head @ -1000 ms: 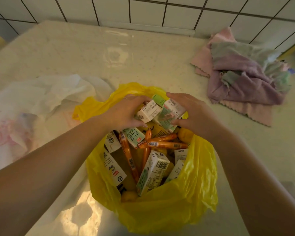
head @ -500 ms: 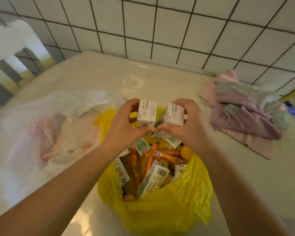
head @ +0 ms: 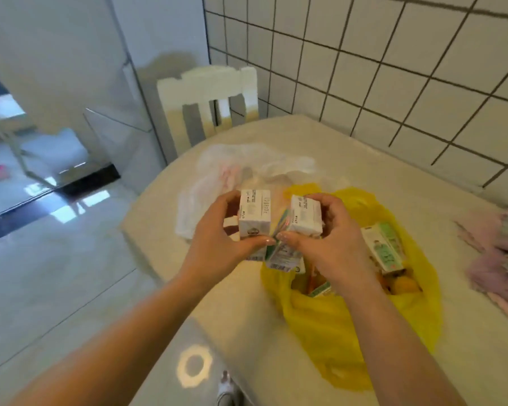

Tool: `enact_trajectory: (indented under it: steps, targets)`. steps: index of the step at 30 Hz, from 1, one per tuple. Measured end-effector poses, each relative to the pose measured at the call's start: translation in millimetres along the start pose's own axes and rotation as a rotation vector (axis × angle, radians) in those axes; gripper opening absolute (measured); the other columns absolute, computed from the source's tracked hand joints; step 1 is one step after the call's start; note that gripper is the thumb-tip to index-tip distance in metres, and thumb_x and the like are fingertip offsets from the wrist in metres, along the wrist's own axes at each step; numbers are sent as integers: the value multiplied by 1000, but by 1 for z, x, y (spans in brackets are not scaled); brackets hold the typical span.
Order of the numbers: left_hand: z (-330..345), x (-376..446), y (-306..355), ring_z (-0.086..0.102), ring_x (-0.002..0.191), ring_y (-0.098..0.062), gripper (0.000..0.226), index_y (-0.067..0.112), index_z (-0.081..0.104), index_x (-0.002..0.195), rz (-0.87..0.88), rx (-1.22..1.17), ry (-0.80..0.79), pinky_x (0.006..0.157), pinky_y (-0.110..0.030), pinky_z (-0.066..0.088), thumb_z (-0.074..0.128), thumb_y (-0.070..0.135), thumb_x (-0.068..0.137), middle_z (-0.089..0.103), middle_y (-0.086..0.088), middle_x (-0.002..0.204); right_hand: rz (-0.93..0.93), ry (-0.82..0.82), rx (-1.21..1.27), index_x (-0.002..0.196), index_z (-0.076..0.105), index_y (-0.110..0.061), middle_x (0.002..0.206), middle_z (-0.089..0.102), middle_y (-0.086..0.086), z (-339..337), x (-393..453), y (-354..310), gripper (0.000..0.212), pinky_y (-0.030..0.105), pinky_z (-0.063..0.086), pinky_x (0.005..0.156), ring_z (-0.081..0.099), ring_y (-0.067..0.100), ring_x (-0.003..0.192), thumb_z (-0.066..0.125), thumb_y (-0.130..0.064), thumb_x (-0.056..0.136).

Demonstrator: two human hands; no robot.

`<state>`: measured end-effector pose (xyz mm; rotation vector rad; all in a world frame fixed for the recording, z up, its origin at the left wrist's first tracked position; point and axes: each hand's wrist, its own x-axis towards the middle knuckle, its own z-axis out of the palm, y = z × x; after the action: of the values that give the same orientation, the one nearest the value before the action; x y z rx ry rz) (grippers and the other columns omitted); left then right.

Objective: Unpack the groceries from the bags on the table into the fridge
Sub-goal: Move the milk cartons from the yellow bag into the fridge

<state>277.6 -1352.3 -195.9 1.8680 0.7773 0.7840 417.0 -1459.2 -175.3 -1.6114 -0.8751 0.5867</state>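
Observation:
My left hand grips a small white drink carton, upright, above the table's left part. My right hand grips another white carton, with a further green-printed carton held between and below the two. Both hands are lifted clear of the yellow plastic bag, which lies open on the table. Inside the bag I see more cartons, orange sausage sticks and yellow fruit.
A crumpled white plastic bag lies behind the hands. Pink and grey cloths are piled at the table's right edge. A white chair stands at the table's far end by the tiled wall. Glossy floor lies to the left.
Both hands lifted the cartons out of the yellow bag and carried them up and left. My view swung left, bringing the chair and floor into sight.

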Motion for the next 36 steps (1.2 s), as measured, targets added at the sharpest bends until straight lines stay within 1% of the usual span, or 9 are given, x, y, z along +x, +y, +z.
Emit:
enact_trajectory:
  steps: [4, 6, 12, 17, 19, 21, 26, 32, 36]
  targets:
    - [-47, -35, -17, 48, 98, 23, 63, 43, 41, 110, -31, 64, 107, 69, -1, 42, 82, 25, 65, 50, 29, 104, -21, -135, 25, 98, 50, -34, 95, 58, -19, 51, -14, -11, 57, 9, 48, 63, 57, -17, 82, 82, -4, 63]
    - [-74, -51, -26, 48, 97, 23, 60, 47, 41, 107, -58, 70, 154, 67, 0, 42, 80, 28, 66, 51, 29, 104, -27, -218, 8, 106, 50, -27, 97, 59, -18, 78, -19, -17, 58, 10, 50, 66, 59, -11, 85, 83, -6, 64]
    - [-166, -85, -54, 50, 101, 19, 59, 48, 43, 113, -81, 49, 324, 68, -1, 43, 72, 45, 61, 52, 30, 107, -105, -369, -58, 99, 47, -40, 105, 58, -17, 173, -26, -50, 57, 15, 53, 73, 58, 3, 99, 85, -17, 62]
    - [-269, -107, -81, 46, 97, 26, 61, 49, 40, 111, -83, 56, 430, 69, 2, 42, 69, 45, 57, 46, 32, 108, -186, -460, -32, 99, 49, -35, 101, 58, -16, 280, -25, -82, 54, 15, 53, 74, 58, 2, 98, 84, -16, 62]
    - [-319, -112, -92, 45, 97, 25, 62, 49, 40, 111, -85, 72, 460, 69, 2, 41, 69, 45, 56, 46, 32, 108, -203, -478, -30, 101, 49, -34, 103, 57, -16, 330, -25, -94, 54, 20, 55, 78, 56, 1, 100, 84, -19, 63]
    - [-369, -115, -104, 47, 98, 22, 62, 48, 40, 112, -80, 86, 482, 70, 1, 42, 71, 42, 58, 46, 32, 108, -229, -492, -32, 102, 48, -36, 103, 55, -19, 379, -22, -106, 55, 18, 54, 79, 55, -3, 98, 84, -21, 63]
    - [-470, -109, -135, 46, 96, 22, 66, 39, 41, 120, -86, 110, 523, 71, 1, 42, 79, 22, 69, 46, 31, 107, -280, -522, -6, 98, 47, -37, 99, 55, -19, 479, -9, -135, 52, 11, 52, 75, 54, -8, 93, 83, -17, 65]
    - [-552, -75, -179, 47, 99, 14, 67, 36, 42, 123, -112, 80, 566, 70, -4, 46, 78, 27, 68, 48, 27, 110, -291, -555, -27, 98, 46, -38, 101, 54, -21, 573, 33, -152, 52, 19, 54, 78, 54, -4, 96, 81, -18, 66]
    - [-600, -24, -213, 47, 98, 13, 63, 47, 40, 113, -127, 58, 586, 68, -4, 46, 78, 27, 67, 45, 31, 107, -308, -563, -34, 103, 46, -35, 105, 53, -19, 634, 89, -158, 52, 20, 55, 78, 54, 3, 98, 81, -19, 67]
